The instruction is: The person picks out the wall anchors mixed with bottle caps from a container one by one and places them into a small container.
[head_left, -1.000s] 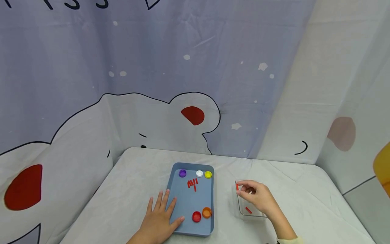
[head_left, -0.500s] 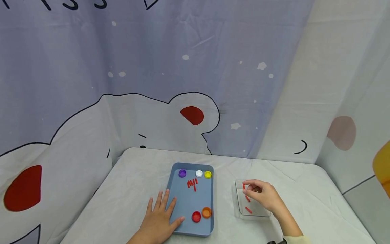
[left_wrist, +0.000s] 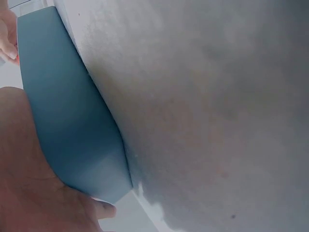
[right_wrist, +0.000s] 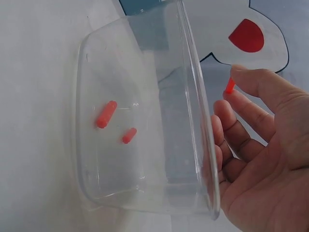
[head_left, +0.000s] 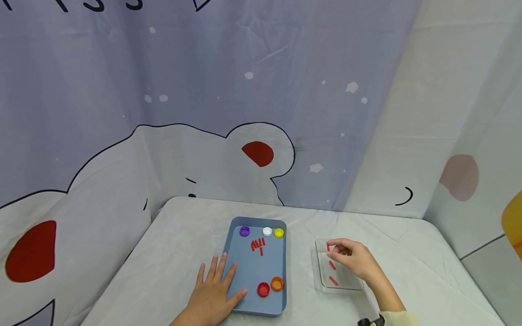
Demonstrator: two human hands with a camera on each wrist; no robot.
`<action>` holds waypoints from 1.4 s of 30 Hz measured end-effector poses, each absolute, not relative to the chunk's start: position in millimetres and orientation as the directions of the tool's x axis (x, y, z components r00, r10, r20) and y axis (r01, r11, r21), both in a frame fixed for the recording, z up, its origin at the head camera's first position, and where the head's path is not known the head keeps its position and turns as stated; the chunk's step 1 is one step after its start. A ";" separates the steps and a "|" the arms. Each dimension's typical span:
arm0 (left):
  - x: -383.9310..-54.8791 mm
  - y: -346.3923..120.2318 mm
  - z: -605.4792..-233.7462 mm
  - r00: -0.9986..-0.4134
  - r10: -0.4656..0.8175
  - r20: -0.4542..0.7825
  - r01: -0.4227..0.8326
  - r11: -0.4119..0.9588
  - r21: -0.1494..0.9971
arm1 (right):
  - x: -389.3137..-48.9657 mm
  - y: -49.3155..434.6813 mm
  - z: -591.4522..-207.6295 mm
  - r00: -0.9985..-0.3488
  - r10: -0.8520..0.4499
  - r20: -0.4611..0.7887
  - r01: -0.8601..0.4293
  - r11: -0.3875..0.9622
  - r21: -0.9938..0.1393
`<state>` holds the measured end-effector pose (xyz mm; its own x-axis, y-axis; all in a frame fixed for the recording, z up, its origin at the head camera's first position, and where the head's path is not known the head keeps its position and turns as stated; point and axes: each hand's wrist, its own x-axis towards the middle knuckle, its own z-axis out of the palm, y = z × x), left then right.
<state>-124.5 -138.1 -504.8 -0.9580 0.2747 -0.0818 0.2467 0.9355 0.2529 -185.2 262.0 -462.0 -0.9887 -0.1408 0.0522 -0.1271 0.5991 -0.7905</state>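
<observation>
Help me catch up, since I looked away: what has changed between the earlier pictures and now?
The right hand, pinching a red stick, shifted slightly right, from the left rim of the clear box. A second loose stick now shows inside; the hand may have hidden it earlier. Nothing was visibly let go. The left hand, blue tray, round caps and tray sticks stayed put.

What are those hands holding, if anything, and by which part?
The right hand pinches a small red stick, seemingly by its two ends, between thumb and index finger. The left hand, spread at the blue tray, holds nothing.
</observation>
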 end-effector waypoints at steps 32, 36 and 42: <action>-126.3 -138.9 -501.8 -0.956 0.284 -0.069 0.260 0.934 0.245 | -190.1 230.1 -447.0 -0.979 -0.198 0.053 -0.158 0.564 -0.810; -124.8 -138.4 -500.0 -0.957 0.280 -0.073 0.254 0.933 0.255 | -190.9 222.5 -446.4 -0.977 -0.208 0.047 -0.156 0.548 -0.822; -124.5 -139.1 -503.9 -0.957 0.281 -0.074 0.253 0.931 0.262 | -193.8 209.1 -448.2 -0.974 -0.219 0.061 -0.173 0.542 -0.822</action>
<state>-124.5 -139.1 -503.9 -0.9569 0.2810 -0.0736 0.2532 0.9311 0.2625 -193.8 209.1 -448.2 -0.9739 -0.2187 0.0614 -0.1735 0.5418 -0.8224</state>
